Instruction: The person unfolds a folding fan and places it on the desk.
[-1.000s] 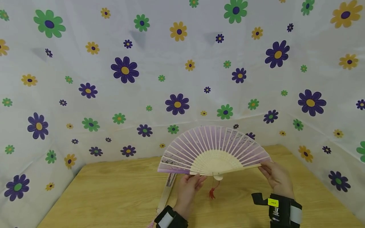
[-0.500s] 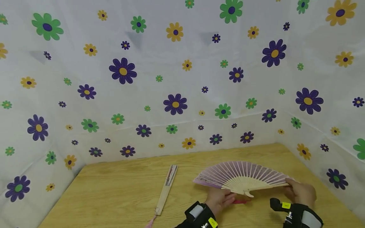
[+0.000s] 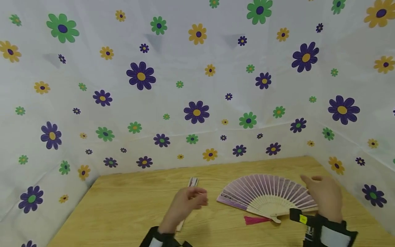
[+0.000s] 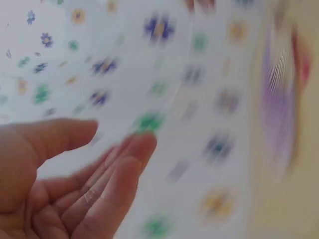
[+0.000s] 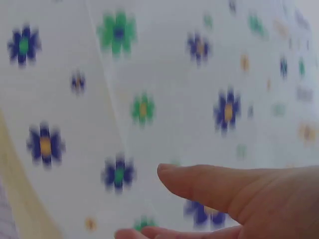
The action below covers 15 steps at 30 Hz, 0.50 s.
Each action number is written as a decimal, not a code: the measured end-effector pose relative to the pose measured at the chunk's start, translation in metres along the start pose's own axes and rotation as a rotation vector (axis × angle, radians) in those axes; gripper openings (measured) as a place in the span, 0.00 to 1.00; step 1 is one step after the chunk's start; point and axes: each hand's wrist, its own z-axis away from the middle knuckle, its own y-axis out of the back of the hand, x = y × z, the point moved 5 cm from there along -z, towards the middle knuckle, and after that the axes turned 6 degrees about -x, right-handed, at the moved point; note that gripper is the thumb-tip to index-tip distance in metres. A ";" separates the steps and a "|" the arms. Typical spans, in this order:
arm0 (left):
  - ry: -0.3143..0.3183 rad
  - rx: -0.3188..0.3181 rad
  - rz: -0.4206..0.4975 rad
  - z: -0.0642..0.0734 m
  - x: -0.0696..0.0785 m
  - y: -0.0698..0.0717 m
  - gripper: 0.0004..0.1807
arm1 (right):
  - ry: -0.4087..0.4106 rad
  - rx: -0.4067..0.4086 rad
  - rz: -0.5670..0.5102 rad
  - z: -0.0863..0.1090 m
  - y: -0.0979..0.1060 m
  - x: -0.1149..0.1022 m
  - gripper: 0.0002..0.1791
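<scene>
A spread purple hand fan (image 3: pixel 266 195) with pale ribs lies on the table at the right, its red tassel (image 3: pixel 256 220) stretched out to the left of the pivot. My right hand (image 3: pixel 327 197) is over the fan's right end and hides part of it. In the right wrist view the thumb (image 5: pixel 209 186) stands apart from the fingers, holding nothing. A folded fan (image 3: pixel 193 181) lies further left, partly covered from sight by my left hand (image 3: pixel 186 203). Nothing is between the thumb and loosely bent fingers of that hand (image 4: pixel 75 184).
The wooden table (image 3: pixel 123 202) carries both fans. A white flowered cloth (image 3: pixel 172 103) rises behind it and along both sides. Each wrist wears a black strap, such as the right strap (image 3: pixel 330 233).
The spread fan came down and right onto the table, and both hands let go of it. My left hand then moved left, over the folded fan. The head view shifted slightly.
</scene>
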 end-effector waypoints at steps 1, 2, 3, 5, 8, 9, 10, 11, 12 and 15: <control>-0.023 0.069 -0.145 0.011 0.006 0.023 0.13 | 0.055 -0.013 0.021 0.004 -0.013 -0.020 0.36; -0.029 0.146 -0.279 0.022 0.012 0.044 0.12 | 0.117 -0.029 0.045 0.009 -0.028 -0.039 0.35; -0.024 0.218 -0.395 0.034 0.017 0.062 0.12 | 0.178 -0.044 0.073 0.016 -0.045 -0.058 0.33; 0.005 0.302 -0.535 0.056 0.025 0.090 0.11 | 0.286 -0.081 0.123 0.031 -0.082 -0.092 0.27; 0.013 0.361 -0.550 0.084 0.033 0.117 0.12 | 0.424 -0.113 0.186 0.056 -0.141 -0.134 0.22; 0.005 0.374 -0.545 0.091 0.035 0.123 0.12 | 0.466 -0.116 0.190 0.063 -0.161 -0.146 0.22; -0.002 0.386 -0.537 0.097 0.037 0.128 0.12 | 0.505 -0.122 0.203 0.069 -0.179 -0.156 0.24; -0.012 0.395 -0.528 0.101 0.039 0.132 0.12 | 0.527 -0.138 0.205 0.074 -0.198 -0.164 0.27; -0.027 0.400 -0.519 0.105 0.040 0.135 0.12 | 0.543 -0.151 0.214 0.078 -0.214 -0.171 0.30; -0.063 0.391 -0.505 0.113 0.041 0.141 0.11 | 0.549 -0.174 0.254 0.085 -0.257 -0.179 0.32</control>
